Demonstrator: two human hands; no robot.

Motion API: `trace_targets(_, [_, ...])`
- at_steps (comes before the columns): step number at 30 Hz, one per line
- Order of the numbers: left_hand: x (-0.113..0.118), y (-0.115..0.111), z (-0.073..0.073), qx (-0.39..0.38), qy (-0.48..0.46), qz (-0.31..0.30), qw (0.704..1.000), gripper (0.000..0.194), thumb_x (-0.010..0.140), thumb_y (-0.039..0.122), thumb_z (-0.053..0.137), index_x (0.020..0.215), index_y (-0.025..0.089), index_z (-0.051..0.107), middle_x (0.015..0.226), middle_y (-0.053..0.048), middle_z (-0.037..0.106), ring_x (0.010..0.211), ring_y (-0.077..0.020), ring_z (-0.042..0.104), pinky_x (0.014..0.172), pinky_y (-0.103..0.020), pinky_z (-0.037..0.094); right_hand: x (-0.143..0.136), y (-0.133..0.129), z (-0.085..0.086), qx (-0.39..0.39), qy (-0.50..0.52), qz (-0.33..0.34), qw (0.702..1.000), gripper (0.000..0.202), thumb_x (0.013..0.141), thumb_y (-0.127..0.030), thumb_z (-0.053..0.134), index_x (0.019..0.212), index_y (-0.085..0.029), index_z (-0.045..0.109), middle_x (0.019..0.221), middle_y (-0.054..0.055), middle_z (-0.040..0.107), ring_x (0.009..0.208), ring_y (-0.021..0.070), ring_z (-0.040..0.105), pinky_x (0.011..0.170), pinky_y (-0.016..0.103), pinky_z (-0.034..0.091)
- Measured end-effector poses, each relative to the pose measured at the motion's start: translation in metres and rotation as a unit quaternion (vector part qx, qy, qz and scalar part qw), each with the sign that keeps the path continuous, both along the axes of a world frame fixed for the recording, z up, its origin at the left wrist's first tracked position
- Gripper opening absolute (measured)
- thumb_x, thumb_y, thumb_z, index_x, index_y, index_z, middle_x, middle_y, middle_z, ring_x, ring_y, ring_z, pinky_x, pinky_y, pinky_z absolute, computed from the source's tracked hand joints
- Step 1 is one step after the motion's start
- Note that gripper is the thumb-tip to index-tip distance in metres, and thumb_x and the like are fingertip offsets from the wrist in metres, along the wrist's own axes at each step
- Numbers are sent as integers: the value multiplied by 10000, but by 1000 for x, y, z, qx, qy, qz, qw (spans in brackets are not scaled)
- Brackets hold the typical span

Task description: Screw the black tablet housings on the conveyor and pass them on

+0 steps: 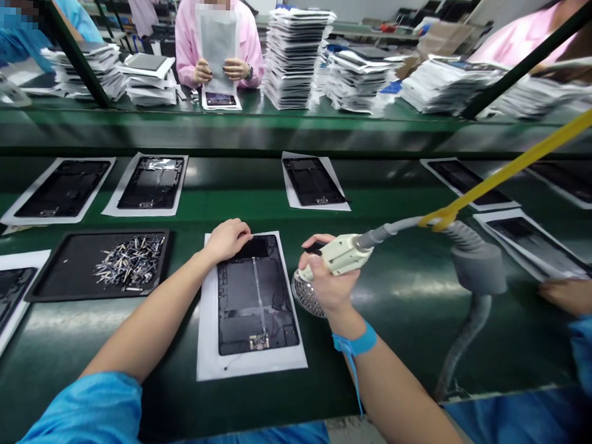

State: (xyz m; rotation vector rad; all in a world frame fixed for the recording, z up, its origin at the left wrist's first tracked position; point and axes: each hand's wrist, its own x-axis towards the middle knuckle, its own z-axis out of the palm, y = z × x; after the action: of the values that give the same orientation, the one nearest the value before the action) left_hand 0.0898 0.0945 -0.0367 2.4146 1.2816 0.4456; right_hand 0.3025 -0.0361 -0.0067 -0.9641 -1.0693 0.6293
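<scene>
Black open tablet housing (242, 288): lies flat on a white paper sheet (208, 348), on a glossy green counter (403, 345), directly in front of the person.
Left hand (229, 239): fingers bunched at the housing's far edge; whether they pinch anything, I cannot tell.
Right hand (333, 287): wrapped firmly round a cream plastic handheld tool (347, 253), its round, perforated metal head just beside the housing's right edge.
Careful handling: light fingertip pressure should steady the housing; the metal head is best kept off the small pale circuit board (259, 342) at the near end.
Left side: shallow black tray (71, 259) with heaped small strips (129, 261), close to the left forearm.
Right side: green surface shows between tool and hanging grey hose (466, 344), giving sideways room; a co-worker's hand (570, 295) lies beyond.
Overhead: yellow strap (521, 155) loops round the hose, likely limiting its swing.
</scene>
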Motion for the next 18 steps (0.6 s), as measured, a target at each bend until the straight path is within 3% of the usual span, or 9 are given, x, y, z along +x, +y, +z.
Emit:
trace_targets(9, [-1,-1,-2,2,3,-1,1000,157,956,299,612,883,206,715,884,-50,666,916,-222,626,833,-332,479,1,-1,-7,6,-6,3,1000,253,827,-269,752,1053,-236,644,883,-8,663,531,100,624,475,252,530])
trace_targets(15, [3,5,-2,11,6,-3,1000,174,968,287,592,906,209,734,928,-54,676,944,-221,633,842,-330,485,0,-9,11,14,11,-23,1000,231,842,-322,744,1031,-231,647,900,11,653,519,105,624,451,257,523])
trace_targets(18, [7,9,-1,21,18,10,1000,184,974,281,584,923,200,741,950,-66,678,960,-231,632,853,-342,483,-10,-22,18,20,32,19,999,242,855,-379,735,1036,-247,644,907,18,638,513,111,620,423,260,522])
